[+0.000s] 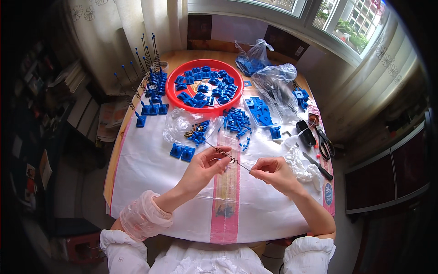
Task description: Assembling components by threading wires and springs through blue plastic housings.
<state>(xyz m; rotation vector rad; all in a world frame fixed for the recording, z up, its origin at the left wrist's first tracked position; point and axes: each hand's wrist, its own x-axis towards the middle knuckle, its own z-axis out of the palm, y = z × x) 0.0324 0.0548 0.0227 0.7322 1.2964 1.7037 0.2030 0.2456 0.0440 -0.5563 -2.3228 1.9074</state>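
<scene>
Both forearms came up from the lower edge and bent inward, bringing the hands close together over the middle of the table. The left hand [205, 165] was raised on a slightly bent wrist, its thumb and fingers pinched together at the tips. The right hand [273, 172] sat just beside it, a little lower, loosely curled with thumb and forefinger pressed shut. A puffed sleeve covered the left forearm; the right forearm was bare.

The person wore a white frilled garment [205, 258], with a clear pinkish plastic sleeve cover [145, 215] gathered around the left forearm.
</scene>
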